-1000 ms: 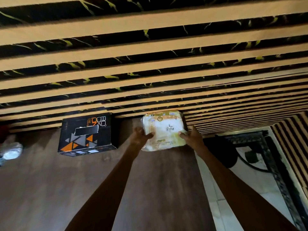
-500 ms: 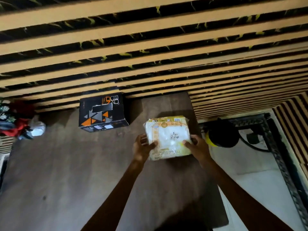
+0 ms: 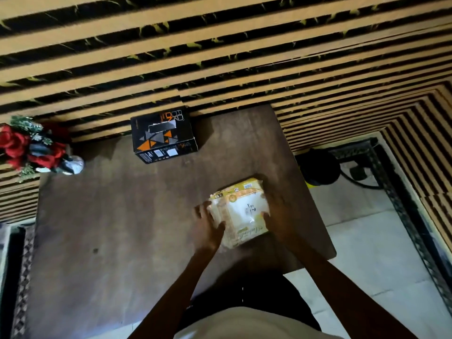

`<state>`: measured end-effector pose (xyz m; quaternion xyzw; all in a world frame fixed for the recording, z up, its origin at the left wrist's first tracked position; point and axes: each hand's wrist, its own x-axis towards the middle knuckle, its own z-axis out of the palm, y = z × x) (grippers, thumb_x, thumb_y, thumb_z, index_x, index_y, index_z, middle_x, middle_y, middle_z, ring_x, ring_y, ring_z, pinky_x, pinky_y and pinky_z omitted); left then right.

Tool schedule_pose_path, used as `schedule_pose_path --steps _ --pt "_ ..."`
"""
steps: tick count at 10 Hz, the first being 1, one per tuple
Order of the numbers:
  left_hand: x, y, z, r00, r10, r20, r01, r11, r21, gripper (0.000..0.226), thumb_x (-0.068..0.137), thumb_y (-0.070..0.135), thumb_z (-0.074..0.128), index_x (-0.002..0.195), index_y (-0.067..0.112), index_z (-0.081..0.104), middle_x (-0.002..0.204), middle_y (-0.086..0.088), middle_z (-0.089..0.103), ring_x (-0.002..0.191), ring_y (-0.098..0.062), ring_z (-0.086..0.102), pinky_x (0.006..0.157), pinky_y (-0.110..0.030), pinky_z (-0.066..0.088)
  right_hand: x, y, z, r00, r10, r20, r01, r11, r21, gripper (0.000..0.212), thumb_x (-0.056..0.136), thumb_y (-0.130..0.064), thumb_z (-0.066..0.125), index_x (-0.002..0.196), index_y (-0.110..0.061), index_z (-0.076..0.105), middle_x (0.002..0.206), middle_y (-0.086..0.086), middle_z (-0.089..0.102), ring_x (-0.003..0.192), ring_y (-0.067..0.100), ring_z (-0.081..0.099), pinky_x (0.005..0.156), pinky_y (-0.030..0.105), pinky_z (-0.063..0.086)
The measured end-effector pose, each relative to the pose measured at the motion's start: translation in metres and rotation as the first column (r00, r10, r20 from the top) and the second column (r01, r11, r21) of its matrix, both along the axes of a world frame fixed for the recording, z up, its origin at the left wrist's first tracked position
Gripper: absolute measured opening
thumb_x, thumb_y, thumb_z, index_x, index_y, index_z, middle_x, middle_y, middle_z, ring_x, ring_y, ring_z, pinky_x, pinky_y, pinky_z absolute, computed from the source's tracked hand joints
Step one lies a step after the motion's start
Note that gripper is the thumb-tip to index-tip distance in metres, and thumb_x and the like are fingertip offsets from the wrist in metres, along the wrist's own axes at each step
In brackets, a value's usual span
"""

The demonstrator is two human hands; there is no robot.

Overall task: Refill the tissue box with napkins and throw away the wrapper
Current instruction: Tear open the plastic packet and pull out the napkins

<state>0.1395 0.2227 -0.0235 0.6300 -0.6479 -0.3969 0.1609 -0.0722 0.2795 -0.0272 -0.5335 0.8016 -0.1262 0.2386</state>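
The sealed white-and-yellow plastic pack of napkins (image 3: 241, 214) lay on the brown wooden tabletop (image 3: 110, 228), gripped at either side between the left hand (image 3: 208, 228) and right hand (image 3: 278, 221), fingers spread over its edges. The black-and-orange cardboard tissue box (image 3: 164, 137) stood well apart, ahead and to the left, against the striped wall, nearer the left hand. Its top slot's long axis ran left to right.

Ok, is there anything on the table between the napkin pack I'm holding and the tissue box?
Nothing visible. The napkin pack, held between left hand and right hand, and the tissue box have only bare table between them.
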Motion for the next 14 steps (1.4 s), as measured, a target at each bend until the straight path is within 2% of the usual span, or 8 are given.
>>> schedule_pose_path --steps 1,2,4,5,7,9,12,14 --pt "-0.006 -0.013 0.007 0.930 -0.339 0.140 0.359 0.920 -0.157 0.052 0.083 0.026 0.061 0.132 0.019 0.048 0.139 -0.010 0.040 0.116 -0.027 0.052 0.096 -0.035 0.046 0.013 -0.008 0.016 0.987 0.150 -0.060 -0.144 0.985 0.095 0.042 0.090 -0.037 0.054 0.125 -0.015 0.058 0.129 0.010 0.060 0.120 0.030 0.055 0.106 0.040 0.036" --pt "-0.012 -0.022 0.005 0.727 -0.574 0.378 0.620 0.785 0.000 0.055 0.088 0.028 0.056 0.140 0.031 0.040 0.151 -0.007 0.032 0.137 -0.031 0.034 0.113 -0.047 0.030 0.020 -0.015 0.025 0.983 0.181 -0.029 -0.175 0.974 0.145 0.042 0.086 -0.039 0.063 0.119 -0.011 0.060 0.120 0.009 0.064 0.110 0.025 0.059 0.094 0.031 0.038" --pt "-0.009 -0.021 -0.005 0.636 -0.623 0.456 0.664 0.743 0.089 0.066 0.087 0.034 0.056 0.146 0.041 0.026 0.158 -0.007 0.020 0.139 -0.034 0.027 0.113 -0.047 0.027 0.020 -0.015 0.018 0.945 0.029 0.327 -0.066 0.993 0.101 0.016 0.069 -0.019 0.070 0.067 -0.004 0.074 0.078 0.021 0.071 0.067 0.018 0.066 0.075 0.036 0.057" --pt "-0.010 -0.021 -0.004 0.632 -0.625 0.458 0.668 0.739 0.087 0.067 0.087 0.035 0.057 0.147 0.040 0.027 0.158 -0.009 0.018 0.139 -0.036 0.027 0.113 -0.047 0.027 0.021 0.002 0.025 0.929 0.006 0.371 -0.045 0.994 0.096 0.007 0.078 -0.008 0.072 0.073 -0.005 0.075 0.086 0.018 0.074 0.062 0.004 0.061 0.073 0.013 0.052" --pt "-0.018 -0.013 0.004 0.831 -0.551 0.074 0.552 0.834 0.003 0.029 0.087 0.026 0.062 0.115 0.021 0.067 0.127 -0.003 0.061 0.115 -0.020 0.057 0.098 -0.032 0.046 0.014 0.048 0.039 0.939 -0.074 0.337 0.105 0.992 -0.074 0.027 0.082 -0.059 0.057 0.078 -0.033 0.062 0.083 -0.012 0.067 0.081 0.016 0.067 0.081 0.028 0.053" --pt "-0.016 0.015 0.008 0.826 -0.538 -0.166 0.563 0.797 0.218 0.017 0.082 0.013 0.072 0.098 0.007 0.073 0.100 -0.007 0.074 0.077 -0.001 0.062 0.072 -0.007 0.048 0.014 0.052 0.039 0.988 -0.025 0.151 0.038 0.996 -0.085 0.009 0.086 -0.023 0.064 0.088 -0.026 0.071 0.089 -0.008 0.068 0.089 0.018 0.065 0.081 0.034 0.053" --pt "-0.036 0.020 0.030 0.941 -0.060 -0.332 0.206 0.882 0.424 0.008 0.081 0.011 0.072 0.087 0.006 0.075 0.079 -0.006 0.071 0.064 -0.008 0.065 0.060 -0.020 0.054 -0.018 0.078 0.033 0.953 0.020 0.303 0.022 0.991 -0.136 0.025 0.087 -0.007 0.059 0.088 -0.026 0.075 0.101 0.013 0.066 0.100 0.034 0.058 0.088 0.046 0.049" --pt "-0.062 0.035 0.037 0.918 -0.366 -0.153 0.396 0.873 0.286 0.014 0.081 0.002 0.067 0.093 0.007 0.074 0.089 -0.010 0.073 0.076 -0.027 0.069 0.069 -0.039 0.057 -0.046 0.079 0.033 0.971 0.137 0.196 -0.077 0.955 -0.287 0.033 0.086 -0.032 0.054 0.088 -0.009 0.077 0.101 0.012 0.073 0.091 0.026 0.070 0.089 0.032 0.055"
